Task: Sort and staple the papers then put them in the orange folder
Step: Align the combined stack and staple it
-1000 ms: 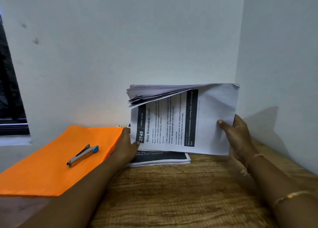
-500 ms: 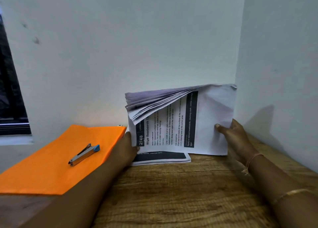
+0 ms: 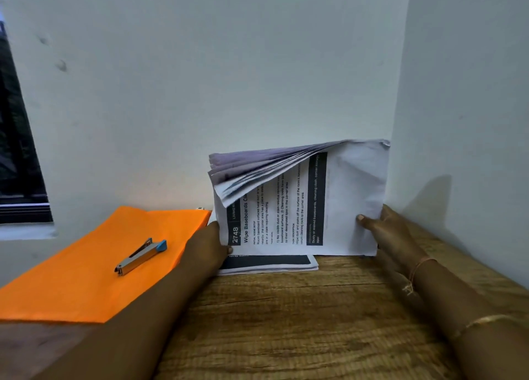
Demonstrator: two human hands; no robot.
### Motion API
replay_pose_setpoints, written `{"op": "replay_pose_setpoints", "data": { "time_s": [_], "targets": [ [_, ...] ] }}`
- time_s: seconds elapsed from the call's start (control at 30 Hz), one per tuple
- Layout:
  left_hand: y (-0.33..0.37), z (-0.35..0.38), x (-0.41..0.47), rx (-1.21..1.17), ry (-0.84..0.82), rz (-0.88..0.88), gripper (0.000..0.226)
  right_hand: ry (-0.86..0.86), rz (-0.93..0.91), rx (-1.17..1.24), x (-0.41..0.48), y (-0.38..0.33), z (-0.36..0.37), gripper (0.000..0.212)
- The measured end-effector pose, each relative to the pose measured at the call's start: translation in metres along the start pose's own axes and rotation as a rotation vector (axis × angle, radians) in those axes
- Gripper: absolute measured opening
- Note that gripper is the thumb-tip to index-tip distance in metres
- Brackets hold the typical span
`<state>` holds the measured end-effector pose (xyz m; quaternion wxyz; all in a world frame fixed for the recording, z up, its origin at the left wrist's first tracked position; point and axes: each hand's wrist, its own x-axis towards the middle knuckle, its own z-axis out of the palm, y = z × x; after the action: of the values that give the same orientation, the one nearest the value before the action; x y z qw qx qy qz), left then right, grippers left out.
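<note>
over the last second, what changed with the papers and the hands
The loose sheets at the stack's upper left corner flopped further forward and down, covering more of the front page's print. Nothing was taken or let go: the left grip and right grip still hold the upright stack by its sides. The folder, stapler and flat pile stayed put.

Both forearms reach forward from the bottom edge, angled slightly toward each other.

Left hand (image 3: 210, 243): back of the hand faces the camera. The thumb tip shows at the lower left corner of the paper stack (image 3: 355, 196), and the fingers are hidden behind it.

Right hand (image 3: 385, 230): the thumb lies across the front of the stack's right edge with the fingers behind, pinching it. The wrist bends a little inward and has a thin thread (image 3: 419, 268) tied round it. A gold bangle (image 3: 486, 319) sits further up the forearm.
</note>
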<state>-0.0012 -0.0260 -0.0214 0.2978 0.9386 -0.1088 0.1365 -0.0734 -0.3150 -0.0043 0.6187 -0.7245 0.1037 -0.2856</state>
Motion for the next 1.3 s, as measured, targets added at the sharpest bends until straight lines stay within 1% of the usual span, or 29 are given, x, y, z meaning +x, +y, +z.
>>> {"op": "replay_pose_setpoints", "data": {
  "time_s": [0.1,0.17,0.37,0.4,0.47,0.53,0.63,0.73,0.8,0.87,0.93,1.0,1.07,1.17,1.23,1.3],
  "targets": [
    [0.0,0.0,0.001,-0.05,0.043,0.005,0.038,0.016,-0.078,-0.069,0.001,-0.001,0.0,0.031],
    [0.001,0.0,0.0,-0.087,0.07,0.005,0.038,0.018,-0.089,-0.072,0.002,-0.001,0.0,0.029],
    [0.005,0.0,0.001,-0.186,0.158,0.022,0.033,0.054,-0.1,0.033,0.008,-0.003,-0.002,0.035],
    [0.004,-0.001,0.0,-0.161,0.147,0.027,0.034,0.048,-0.091,0.034,0.009,-0.002,-0.002,0.034],
    [0.003,0.002,0.0,-0.083,0.054,0.03,0.039,0.023,-0.036,-0.001,0.008,0.003,-0.001,0.032],
    [0.002,0.004,-0.001,-0.058,-0.013,0.02,0.043,0.011,0.016,-0.018,0.007,0.009,0.0,0.028],
    [0.004,0.004,-0.002,-0.083,-0.01,0.005,0.039,0.036,0.012,-0.049,0.006,0.009,0.002,0.029],
    [0.003,0.004,0.003,-0.256,-0.015,-0.038,0.032,0.076,-0.017,-0.079,0.007,0.004,0.0,0.031],
    [0.005,0.0,0.007,-0.391,-0.028,-0.094,0.018,0.102,0.002,-0.065,0.009,0.005,-0.004,0.03],
    [0.008,-0.005,0.006,-0.695,-0.077,-0.211,0.007,0.114,0.044,-0.044,0.011,0.007,-0.007,0.029],
    [0.011,-0.007,0.005,-1.038,-0.182,-0.352,0.009,0.122,0.075,-0.034,0.014,0.01,-0.01,0.029],
    [0.008,-0.007,0.007,-1.214,-0.257,-0.433,0.012,0.129,0.087,-0.031,0.015,0.011,-0.011,0.029],
    [0.006,-0.007,0.011,-1.307,-0.291,-0.459,0.016,0.141,0.09,-0.009,0.016,0.01,-0.011,0.028],
    [0.004,-0.006,0.013,-1.317,-0.284,-0.513,0.018,0.138,0.116,-0.029,0.018,0.012,-0.012,0.024],
    [0.005,-0.004,0.011,-1.255,-0.294,-0.562,0.011,0.13,0.141,-0.111,0.02,0.018,-0.013,0.02],
    [0.007,-0.003,0.01,-1.194,-0.299,-0.587,0.011,0.093,0.139,-0.28,0.019,0.023,-0.014,0.022]
  ]
}}
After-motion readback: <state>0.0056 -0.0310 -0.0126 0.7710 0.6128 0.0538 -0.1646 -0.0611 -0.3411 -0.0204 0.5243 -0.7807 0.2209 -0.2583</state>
